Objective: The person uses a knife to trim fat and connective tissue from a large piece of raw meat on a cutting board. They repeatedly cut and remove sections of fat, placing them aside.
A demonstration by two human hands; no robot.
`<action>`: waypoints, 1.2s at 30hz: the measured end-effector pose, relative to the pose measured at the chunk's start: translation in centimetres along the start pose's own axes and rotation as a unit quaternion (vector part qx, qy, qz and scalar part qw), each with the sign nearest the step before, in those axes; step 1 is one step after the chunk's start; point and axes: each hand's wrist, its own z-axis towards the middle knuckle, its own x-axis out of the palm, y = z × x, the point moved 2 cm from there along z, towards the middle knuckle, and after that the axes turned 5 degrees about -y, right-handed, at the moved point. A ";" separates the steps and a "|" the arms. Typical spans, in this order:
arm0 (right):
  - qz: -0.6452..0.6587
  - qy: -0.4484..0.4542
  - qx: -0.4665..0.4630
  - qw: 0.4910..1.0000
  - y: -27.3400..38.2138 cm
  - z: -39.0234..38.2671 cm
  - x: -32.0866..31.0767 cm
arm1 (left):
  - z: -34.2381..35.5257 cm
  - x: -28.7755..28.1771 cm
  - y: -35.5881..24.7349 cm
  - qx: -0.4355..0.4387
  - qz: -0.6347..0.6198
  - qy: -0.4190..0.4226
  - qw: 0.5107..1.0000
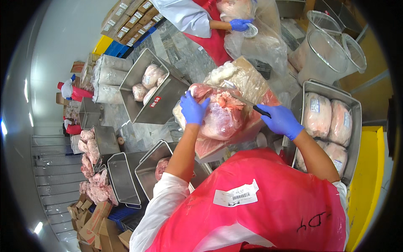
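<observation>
Meat cut [220, 119] sits mid-frame on the work surface [212, 154], within easy reach. Left hand [194, 108] spread on its left side, not clenched, likely steadying it; right hand [282, 121] clenched on the knife [261, 110] handle, blade at the fatty top.

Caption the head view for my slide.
Blue-gloved left hand on a large cut of meat, right hand holding a knife to it.

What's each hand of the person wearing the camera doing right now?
Left hand: open, touching the meat.
Right hand: closed, holding a black-handled knife.
</observation>
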 end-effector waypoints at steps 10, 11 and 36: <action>-0.004 0.016 0.038 0.999 -0.4 -2.6 -0.6 | 4.8 4.3 0.1 -0.013 0.000 0.094 0.996; -0.010 0.022 0.038 0.999 -0.2 -2.7 -0.8 | 5.4 4.2 -0.6 -0.034 -0.008 0.087 0.996; -0.013 -0.001 -0.033 0.999 0.6 -1.7 -1.5 | -0.2 3.1 -1.8 0.213 0.050 0.088 0.972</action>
